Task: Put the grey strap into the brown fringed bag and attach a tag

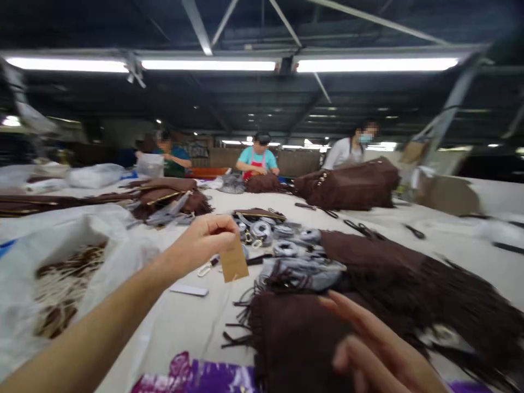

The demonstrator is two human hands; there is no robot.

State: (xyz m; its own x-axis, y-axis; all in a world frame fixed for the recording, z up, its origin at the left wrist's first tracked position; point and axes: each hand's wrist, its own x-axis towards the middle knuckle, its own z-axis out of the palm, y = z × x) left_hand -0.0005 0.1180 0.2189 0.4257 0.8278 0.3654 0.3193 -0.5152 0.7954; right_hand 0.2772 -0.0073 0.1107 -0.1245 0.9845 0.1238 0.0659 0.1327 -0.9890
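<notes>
My left hand (207,240) is raised over the table, thumb and fingers pinched on a tan card hang tag (234,263). A thin pale string (219,314) trails down from the tag's lower end. Low on the right, my right hand (368,344) is slightly blurred, its fingers apart and holding nothing. It hovers over a dark brown fringed leather piece (295,333); whether it touches I cannot tell. Just beyond lie several grey wrapped coils (262,232) with metal clips, and a grey plastic-wrapped bundle (303,273).
A white plastic bag (135,248) of brown and cream strings stands at left. Purple plastic (221,376) lies at the near edge. More brown fringed pieces (393,262) cover the right side. Scissors (364,229) lie behind them. Several co-workers, one in a red apron (257,164), stand across the table.
</notes>
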